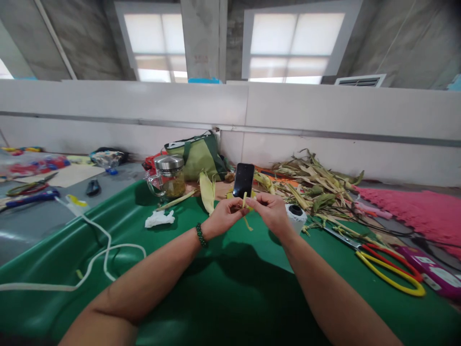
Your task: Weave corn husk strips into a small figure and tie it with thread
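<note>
Between my two hands is a narrow pale-yellow strip of corn husk (244,200), its loose end hanging below the fingers. My left hand (226,215), with a dark green bead bracelet on the wrist, pinches the strip from the left. From the right, my right hand (271,211) grips it with thumb and forefinger, the fingertips of both hands almost touching. Just behind them a black phone (244,179) stands propped up. A broad husk leaf (206,192) lies left of the phone. Close by my right hand is a white spool (296,218) with a black core.
Scissors (382,262) with red and yellow handles lie at right, near a purple box (432,271). Dried husks (317,180) are heaped behind. A glass teapot (171,178), crumpled tissue (160,218) and white cable (104,250) are at left on the green mat (162,307).
</note>
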The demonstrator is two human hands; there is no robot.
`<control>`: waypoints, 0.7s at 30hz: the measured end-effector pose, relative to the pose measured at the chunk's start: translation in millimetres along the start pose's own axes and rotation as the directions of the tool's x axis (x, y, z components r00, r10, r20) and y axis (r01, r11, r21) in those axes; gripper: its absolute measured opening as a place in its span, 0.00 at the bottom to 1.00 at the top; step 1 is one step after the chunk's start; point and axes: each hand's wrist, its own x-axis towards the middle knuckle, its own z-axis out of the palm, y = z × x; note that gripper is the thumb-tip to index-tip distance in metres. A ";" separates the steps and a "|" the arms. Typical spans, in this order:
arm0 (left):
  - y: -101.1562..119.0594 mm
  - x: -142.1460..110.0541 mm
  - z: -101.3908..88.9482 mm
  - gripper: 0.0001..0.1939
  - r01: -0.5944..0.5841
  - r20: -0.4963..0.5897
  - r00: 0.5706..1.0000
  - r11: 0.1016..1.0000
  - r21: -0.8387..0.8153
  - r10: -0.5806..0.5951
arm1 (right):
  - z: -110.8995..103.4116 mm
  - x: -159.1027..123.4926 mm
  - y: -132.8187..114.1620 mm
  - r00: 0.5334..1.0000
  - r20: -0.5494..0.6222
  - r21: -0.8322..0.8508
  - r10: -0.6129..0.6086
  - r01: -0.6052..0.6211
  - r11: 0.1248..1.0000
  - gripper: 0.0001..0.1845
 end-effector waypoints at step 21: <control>-19.6 -7.9 10.7 0.10 -0.068 0.085 0.995 0.943 0.327 0.043 | -5.6 -2.9 7.2 0.830 0.296 -0.399 -0.473 0.557 0.728 0.18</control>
